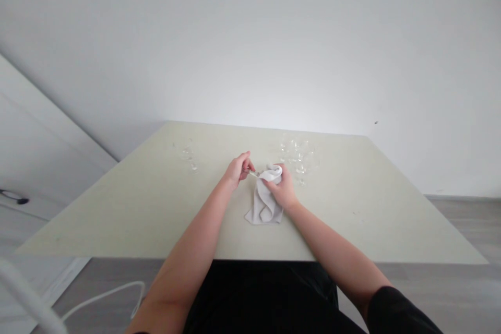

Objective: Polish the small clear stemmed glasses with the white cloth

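Observation:
My left hand [238, 169] is closed on one end of a clear stemmed glass, likely a wine glass. Its thin stem [254, 174] shows between the two hands. A pale grey-white cloth [266, 201] covers the glass's other end, which I cannot see. My right hand [284, 190] grips the cloth around that end, and the cloth's loose part hangs down to the table [336, 229]. Behind my right hand stand several clear stemmed glasses [299, 154], hard to make out against the pale surface. Farther left is another clear glass [188, 154].
A white wall [266, 62] rises behind the table's far edge. To the left is a white cabinet [35, 156] with a dark handle [14, 198]. Below the near left edge, a white cable [105, 292] hangs beside a white bar [29, 297].

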`<state>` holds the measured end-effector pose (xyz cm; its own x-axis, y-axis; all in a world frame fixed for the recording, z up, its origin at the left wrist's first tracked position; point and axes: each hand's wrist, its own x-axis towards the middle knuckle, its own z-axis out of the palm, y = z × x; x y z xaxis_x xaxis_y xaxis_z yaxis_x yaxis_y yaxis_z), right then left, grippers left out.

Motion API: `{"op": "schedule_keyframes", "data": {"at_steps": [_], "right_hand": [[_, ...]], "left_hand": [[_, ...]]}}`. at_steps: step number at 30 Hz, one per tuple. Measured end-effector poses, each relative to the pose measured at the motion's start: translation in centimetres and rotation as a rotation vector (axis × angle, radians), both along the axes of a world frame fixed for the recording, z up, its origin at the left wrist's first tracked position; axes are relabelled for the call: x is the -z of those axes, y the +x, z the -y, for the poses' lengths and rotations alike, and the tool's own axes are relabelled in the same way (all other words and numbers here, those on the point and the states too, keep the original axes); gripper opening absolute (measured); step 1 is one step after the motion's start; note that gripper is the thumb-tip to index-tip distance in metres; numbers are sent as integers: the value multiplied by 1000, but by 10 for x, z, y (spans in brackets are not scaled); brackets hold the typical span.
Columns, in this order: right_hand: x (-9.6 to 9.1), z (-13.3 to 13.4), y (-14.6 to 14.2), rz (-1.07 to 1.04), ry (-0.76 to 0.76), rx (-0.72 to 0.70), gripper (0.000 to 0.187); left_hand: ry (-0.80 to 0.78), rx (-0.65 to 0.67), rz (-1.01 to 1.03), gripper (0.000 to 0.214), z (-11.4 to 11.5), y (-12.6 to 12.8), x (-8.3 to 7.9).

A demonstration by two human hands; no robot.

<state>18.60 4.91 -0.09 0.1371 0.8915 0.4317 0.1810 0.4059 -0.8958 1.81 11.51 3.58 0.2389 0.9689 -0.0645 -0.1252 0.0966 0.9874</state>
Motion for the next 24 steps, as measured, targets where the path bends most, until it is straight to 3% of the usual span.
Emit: {"op": "schedule_keyframes", "data": {"at_steps": [2, 4, 7, 10, 13, 16, 19, 22, 24], "right_hand": [[0, 2, 1, 90, 84, 6, 41], [-1, 3, 2, 118, 111, 3, 40], [-1, 2, 1, 68, 67, -24, 39], [-1, 0, -1, -113, -109, -78, 33], [-1, -1, -3, -227, -239, -110, 34], [-3, 0, -2, -103, -127, -74, 38], [-5, 3, 1, 114, 95, -30, 40], [-6, 6, 2, 279, 270, -56, 35], [-6, 7, 2, 313, 299, -73, 34]], "left_hand": [[-126, 47, 7, 57, -4, 0, 1], [-122, 77, 20, 58, -5, -1, 1], [93, 27, 64, 60, 1, -1, -2], [319, -18, 70, 59, 10, -2, -5], [388, -21, 23, 59, 14, -2, -6], [300, -53, 25, 59, 10, -1, -4], [49, -64, 62, 59, 2, 1, 0], [-202, 22, 64, 56, -5, -1, 1], [-238, 71, 62, 55, -6, -3, 0]]}}
